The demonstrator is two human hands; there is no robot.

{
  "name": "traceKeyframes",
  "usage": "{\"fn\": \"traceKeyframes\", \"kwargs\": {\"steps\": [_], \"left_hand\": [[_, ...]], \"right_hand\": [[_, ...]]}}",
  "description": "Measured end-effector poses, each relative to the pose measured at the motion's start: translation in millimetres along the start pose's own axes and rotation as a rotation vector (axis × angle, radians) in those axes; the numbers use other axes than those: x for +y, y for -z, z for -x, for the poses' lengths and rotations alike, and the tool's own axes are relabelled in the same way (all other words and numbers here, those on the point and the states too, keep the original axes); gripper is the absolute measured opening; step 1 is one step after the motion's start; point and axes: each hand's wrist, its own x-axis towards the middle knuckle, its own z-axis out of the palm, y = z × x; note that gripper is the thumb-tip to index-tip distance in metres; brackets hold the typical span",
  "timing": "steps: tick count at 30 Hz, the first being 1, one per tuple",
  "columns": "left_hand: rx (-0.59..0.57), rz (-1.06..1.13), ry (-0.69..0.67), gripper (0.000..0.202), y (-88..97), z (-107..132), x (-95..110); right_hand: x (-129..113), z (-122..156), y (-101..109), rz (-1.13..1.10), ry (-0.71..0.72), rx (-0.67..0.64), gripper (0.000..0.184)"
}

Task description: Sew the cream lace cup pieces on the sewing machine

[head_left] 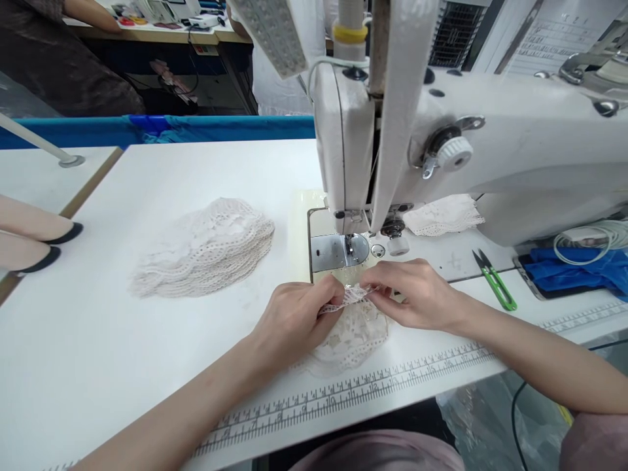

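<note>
My left hand (294, 317) and my right hand (415, 294) both pinch a small white lace piece (349, 327) just in front of the sewing machine's needle plate (338, 250). The lace hangs down from my fingers onto the white table (98, 340). The fingers of both hands are closed on the upper edge of the lace. The presser foot (349, 243) stands just behind my fingertips.
A pile of white lace pieces (206, 248) lies to the left. More lace (444, 216) sits under the white sewing machine (490, 150) arm. Green thread snips (496, 282) lie to the right, near blue plastic (574, 271). A printed ruler (373, 383) runs along the table's front edge.
</note>
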Motion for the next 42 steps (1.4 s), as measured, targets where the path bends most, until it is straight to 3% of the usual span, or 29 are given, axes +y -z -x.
{"fn": "traceKeyframes", "kwargs": {"steps": [3, 9, 12, 18, 27, 30, 34, 37, 41, 42], "left_hand": [[0.004, -0.027, -0.021, 0.019, 0.5, -1.1, 0.8], [0.029, -0.222, -0.056, 0.008, 0.8, -5.6, 10.4], [0.060, -0.204, -0.088, 0.005, -1.4, -4.3, 12.7], [0.045, -0.111, -0.071, 0.019, -0.4, -2.2, 12.2], [0.026, -0.040, -0.048, 0.018, 3.5, 0.6, 13.2], [-0.125, 0.124, 0.091, 0.016, 15.4, -6.2, 21.4], [-0.462, 0.460, 0.283, 0.015, 27.5, -15.9, 29.2], [-0.417, 0.256, 0.320, 0.024, 19.8, -13.4, 24.9], [-0.283, -0.211, 0.295, 0.009, 2.6, -4.7, 17.6], [-0.257, -0.286, 0.277, 0.020, 0.4, -3.8, 17.3]], "right_hand": [[0.0, 1.2, 1.1, 0.137, 0.058, 0.047, 0.011], [-6.6, -0.4, 4.3, 0.442, 0.313, 0.139, 0.016], [-10.8, -1.5, 5.8, 0.465, 0.404, 0.151, 0.015], [-14.7, -1.1, 6.6, 0.491, 0.564, 0.195, 0.006], [-18.8, 0.1, 10.6, 0.539, 0.636, 0.191, 0.014], [-25.7, -0.5, 18.0, 0.357, 0.509, 0.140, 0.018], [-33.0, -4.8, 25.2, -0.196, -0.004, -0.057, 0.012], [-25.1, -8.4, 17.1, -0.288, -0.231, -0.114, 0.010], [-3.2, -10.3, -3.4, -0.149, -0.305, -0.094, 0.012], [1.2, -10.5, -7.0, -0.113, -0.316, -0.081, 0.012]]}}
